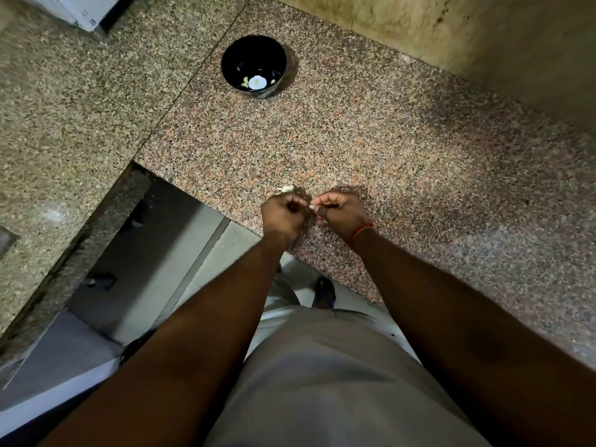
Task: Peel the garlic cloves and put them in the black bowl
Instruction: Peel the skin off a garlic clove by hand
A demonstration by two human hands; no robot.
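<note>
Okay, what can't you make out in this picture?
- Head view: the garlic clove is mostly hidden by the fingers of the left hand and right hand.
- What lies in the black bowl is too small to count; glare hides part.
- A pale scrap on the counter is too small to name.

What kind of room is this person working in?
Probably a home kitchen. A speckled granite counter turns a corner against a stone wall, a black bowl on it holds a few peeled cloves, and both hands work a garlic clove at the edge.
</note>
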